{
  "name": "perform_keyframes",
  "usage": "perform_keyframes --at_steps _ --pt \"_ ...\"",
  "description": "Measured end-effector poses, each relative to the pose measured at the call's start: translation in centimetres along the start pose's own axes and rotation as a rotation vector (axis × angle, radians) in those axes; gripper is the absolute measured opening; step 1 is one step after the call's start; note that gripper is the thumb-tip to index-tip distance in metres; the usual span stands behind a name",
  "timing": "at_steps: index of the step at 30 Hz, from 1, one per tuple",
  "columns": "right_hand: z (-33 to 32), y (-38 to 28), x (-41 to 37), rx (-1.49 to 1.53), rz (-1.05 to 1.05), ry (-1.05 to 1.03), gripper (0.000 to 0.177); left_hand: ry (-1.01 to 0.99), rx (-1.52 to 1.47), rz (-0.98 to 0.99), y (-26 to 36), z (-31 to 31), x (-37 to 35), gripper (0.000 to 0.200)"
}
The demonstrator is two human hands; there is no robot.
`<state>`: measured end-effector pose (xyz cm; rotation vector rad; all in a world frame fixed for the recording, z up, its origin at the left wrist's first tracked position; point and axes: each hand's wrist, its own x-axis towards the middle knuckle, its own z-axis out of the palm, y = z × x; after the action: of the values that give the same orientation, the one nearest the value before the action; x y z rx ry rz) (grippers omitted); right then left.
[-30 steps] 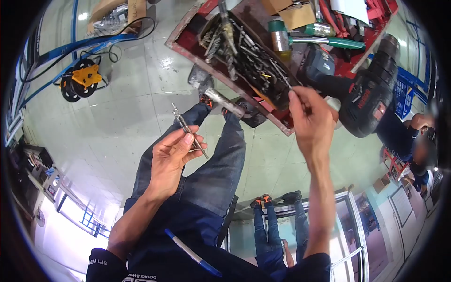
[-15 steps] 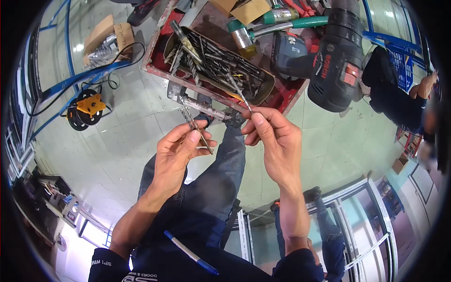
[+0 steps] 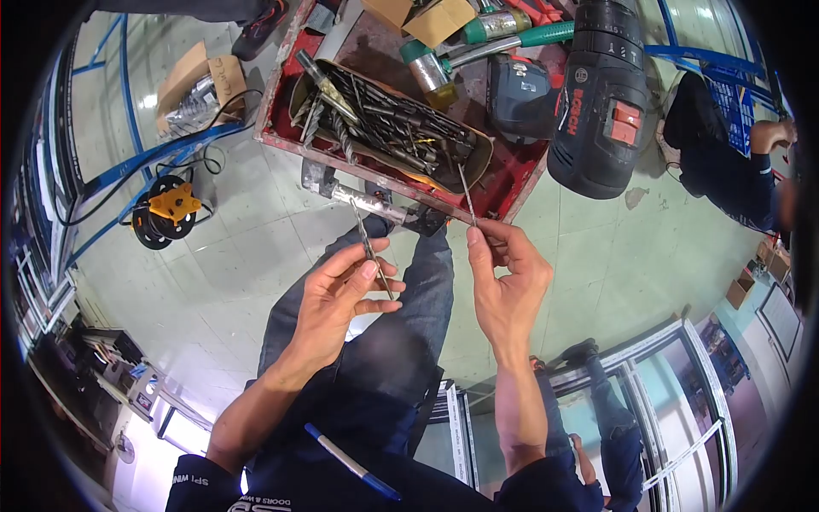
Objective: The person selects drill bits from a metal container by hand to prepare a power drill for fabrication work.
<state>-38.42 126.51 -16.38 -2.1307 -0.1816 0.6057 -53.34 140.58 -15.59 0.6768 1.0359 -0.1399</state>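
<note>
Between the thumb and fingers of my left hand [image 3: 335, 290] is a spiral drill bit [image 3: 365, 237], its tip pointing up and away from me. My right hand [image 3: 509, 277] pinches a thinner drill bit [image 3: 468, 198] near its lower end, and that bit's upper end overlaps the tin's near corner in this view. The long tin [image 3: 483, 167] is heaped with drill bits [image 3: 401, 124] of many sizes and lies in a red tray [image 3: 277, 128]. Both hands are on my side of the tray, over my legs.
A green-handled hammer [image 3: 512, 43] and a Bosch power drill [image 3: 601, 111] lie across the tray. On the floor at left are an open cardboard box [image 3: 217, 81] and a black-and-yellow cable reel [image 3: 173, 206]. Another person [image 3: 717, 162] crouches at right; someone's shoe [image 3: 260, 32] is at top left.
My left hand has turned the bit slightly and lowered a little. The right hand has shifted slightly right and down with its bit. A shoe and leg show more at top left.
</note>
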Motion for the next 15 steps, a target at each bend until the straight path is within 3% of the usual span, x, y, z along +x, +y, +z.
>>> perform_keyframes --at_steps 8,15 --pt "1.0 0.0 1.4 -0.056 -0.033 0.112 0.014 -0.054 0.011 -0.078 -1.3 -0.9 -0.9 0.037" --pt "2.5 -0.5 3.1 -0.035 -0.032 0.045 0.013 -0.033 -0.009 -0.064 -1.2 -1.7 -0.8 0.036"
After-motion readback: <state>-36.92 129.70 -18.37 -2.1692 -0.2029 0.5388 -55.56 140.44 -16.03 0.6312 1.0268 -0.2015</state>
